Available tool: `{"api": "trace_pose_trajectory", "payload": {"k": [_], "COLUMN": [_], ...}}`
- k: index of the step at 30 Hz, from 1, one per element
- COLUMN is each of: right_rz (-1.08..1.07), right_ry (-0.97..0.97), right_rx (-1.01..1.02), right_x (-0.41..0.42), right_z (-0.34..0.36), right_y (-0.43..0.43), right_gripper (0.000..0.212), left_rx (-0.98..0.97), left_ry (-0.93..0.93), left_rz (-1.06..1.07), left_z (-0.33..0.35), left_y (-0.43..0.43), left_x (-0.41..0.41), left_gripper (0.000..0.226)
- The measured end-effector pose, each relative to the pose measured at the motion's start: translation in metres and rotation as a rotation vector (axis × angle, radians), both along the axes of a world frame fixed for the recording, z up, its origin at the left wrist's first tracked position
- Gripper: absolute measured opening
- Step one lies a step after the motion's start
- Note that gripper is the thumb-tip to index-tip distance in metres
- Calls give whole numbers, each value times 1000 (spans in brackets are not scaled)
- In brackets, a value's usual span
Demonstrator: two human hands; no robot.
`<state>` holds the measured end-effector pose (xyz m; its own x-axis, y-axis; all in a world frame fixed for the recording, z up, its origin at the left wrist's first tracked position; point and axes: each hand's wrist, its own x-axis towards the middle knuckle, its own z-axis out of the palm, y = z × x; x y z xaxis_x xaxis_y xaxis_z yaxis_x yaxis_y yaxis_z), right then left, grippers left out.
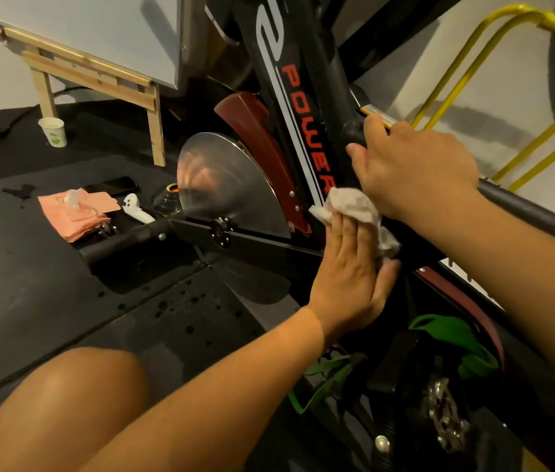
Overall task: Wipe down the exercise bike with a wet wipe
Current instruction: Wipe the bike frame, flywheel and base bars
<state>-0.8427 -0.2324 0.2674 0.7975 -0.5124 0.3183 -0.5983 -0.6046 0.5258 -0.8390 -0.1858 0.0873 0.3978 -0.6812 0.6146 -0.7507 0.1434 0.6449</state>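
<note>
The left hand (347,270) lies flat, fingers straight, pressing the crumpled wet wipe (351,204) against the exercise bike (303,97) frame just beside the flywheel (221,185) rim. The right hand (415,165) is wrapped round the black post (354,131) above. Leftward, the dark floor mat (48,284) lies open up to the pink wipe pack (75,212).

Oddments on the floor mat (31,267)
A paper cup (52,131) stands beside a wooden frame (157,131); a phone (112,186) lies near a white controller (136,208).

A gym-like workout room: black rubber floor mats (48,284), an exercise bike (289,63), a yellow metal rack (541,14).
</note>
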Motion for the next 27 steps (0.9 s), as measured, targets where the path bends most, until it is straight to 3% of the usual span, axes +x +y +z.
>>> {"api": "trace_pose_trajectory", "payload": {"k": [4,6,9,14,18,22,25,27], "right_rz": [-12,-15,-24,-25,-4,72,173,201], "right_ry": [-12,-14,-20,-6,-25,11,218,402], "right_rx": [29,32,43,66,47,20,-131,-245], "right_x": [-1,0,0,0,0,-2,-28,-43], "right_z": [2,1,2,3,0,0,-8,-14], "right_y": [3,3,3,2,-1,0,0,1], "right_gripper": [53,52,52,51,51,52,62,65], "left_rx": [37,-27,-88,-233,-116,-128,-235,-276], "left_ry": [158,172,50,-327,-78,-157,-42,74], "left_rz": [37,102,103,-208,65,72,195,317], "left_z": [-32,-29,-25,-23,-27,-14,1,13], "left_y": [20,22,24,22,20,14,4,-1], "left_x": [-21,-12,5,-7,28,16,47,72], "left_gripper": [72,54,31,31,30,19,17,29]}}
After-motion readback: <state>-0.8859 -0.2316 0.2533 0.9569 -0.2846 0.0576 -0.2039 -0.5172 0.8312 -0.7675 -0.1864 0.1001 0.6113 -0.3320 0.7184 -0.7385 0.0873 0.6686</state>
